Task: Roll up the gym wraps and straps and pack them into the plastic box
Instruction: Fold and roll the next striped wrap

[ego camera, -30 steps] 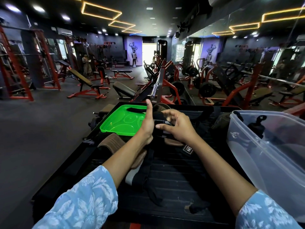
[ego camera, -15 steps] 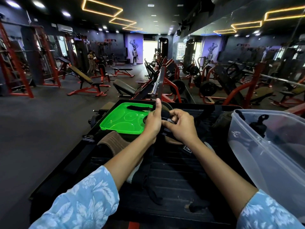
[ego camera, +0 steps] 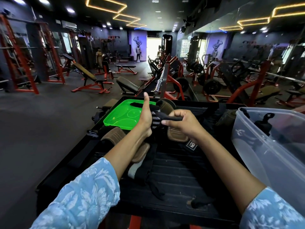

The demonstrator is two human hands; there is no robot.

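Rolling in progress, centre frame. L→R:

Green lid [ego camera: 123, 115] at 10 o'clock from hands, flat on black ribbed platform [ego camera: 173, 171], one dark strap end lying across far edge.

Left hand [ego camera: 146, 117]: thumb straight up, fingers curled round black/grey wrap [ego camera: 156, 119], held as roll core. Vs. 1 s ago: raised a little, thumb now clear of lid's far edge.

Right hand [ego camera: 183, 123] at 3 o'clock of left hand, touching same wrap; fingers curled, pinching free tail, drawn out level toward 3 o'clock. A second ago tail sat bunched against left hand; now taut & longer-looking, so prob. a tensioning pull before next turn. Meaning for task: this wrap mid-roll, not yet packed.

Brown leather pads: one [ego camera: 115, 136] at 7 o'clock under left forearm, one [ego camera: 177, 133] at 6 o'clock below right hand, one [ego camera: 165, 104] at 12 o'clock behind hands. Loose black straps [ego camera: 153, 184] trailing toward 6 o'clock. All unrolled, so most work judged left.

Clear plastic box [ego camera: 267, 146] at 3–4 o'clock, tilted, well apart from hands; a few dark items inside, type unclear.

Surface: black grooved platform w/ raised rim, red frame below. Room: dim gym, red-framed benches & racks, barbell at 12 o'clock, yellow ceiling light strips, mirror wall at 2 o'clock, bright doorway far back.
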